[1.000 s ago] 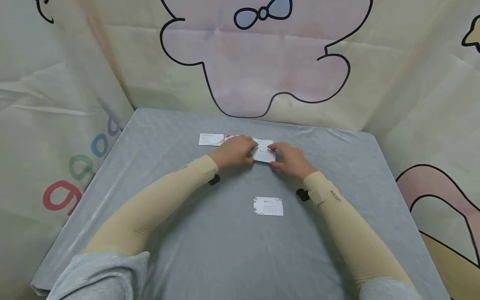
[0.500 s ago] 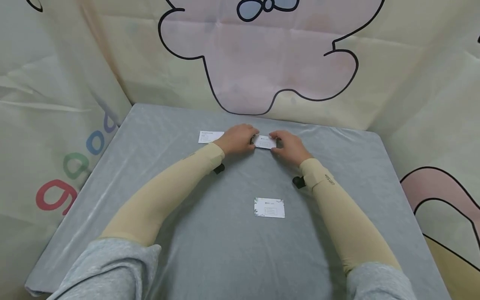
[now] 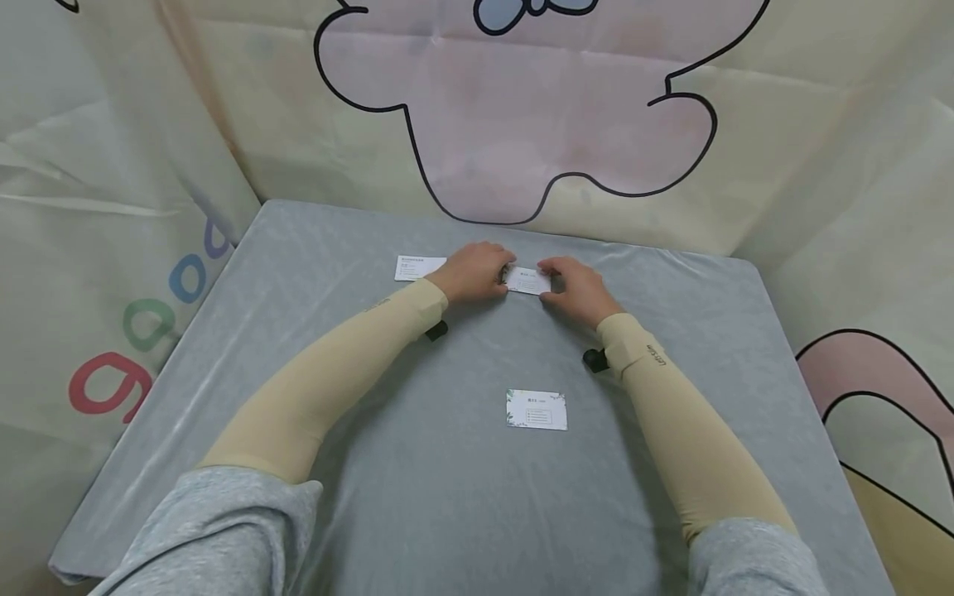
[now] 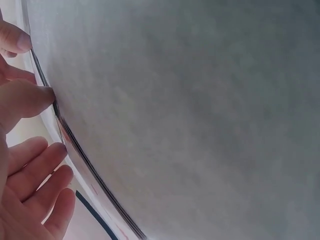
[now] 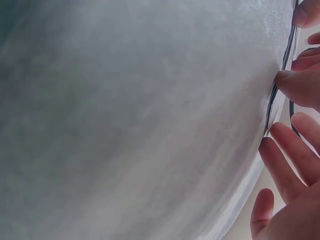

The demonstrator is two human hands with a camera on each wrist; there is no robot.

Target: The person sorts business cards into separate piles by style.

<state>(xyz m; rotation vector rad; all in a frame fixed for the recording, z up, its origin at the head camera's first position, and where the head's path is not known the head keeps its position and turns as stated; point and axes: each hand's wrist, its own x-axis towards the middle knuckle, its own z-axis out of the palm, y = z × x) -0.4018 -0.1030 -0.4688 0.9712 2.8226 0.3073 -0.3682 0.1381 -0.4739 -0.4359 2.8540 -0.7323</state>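
Observation:
A white card (image 3: 528,281) with small print lies at the right end of a back row, between both hands. My left hand (image 3: 474,271) pinches its left side, thumb at the near edge and fingers at the far edge. On the right side my right hand (image 3: 577,290) holds it the same way. Thin dark card edges (image 4: 95,165) show beside the left thumb in the left wrist view. Another white card (image 3: 420,267) lies left of the left hand, which hides the part of the row between. Nearer the body lies a separate white card (image 3: 537,410) with leafy corners.
A grey cloth covers the table (image 3: 417,497). Behind it hangs a pale printed curtain (image 3: 507,149), close to the table's back edge, and more printed cloth stands at both sides.
Both hands have moved the white card away from the body, into line with the back row. The red-marked card is now hidden behind the left hand. The near card lies still.

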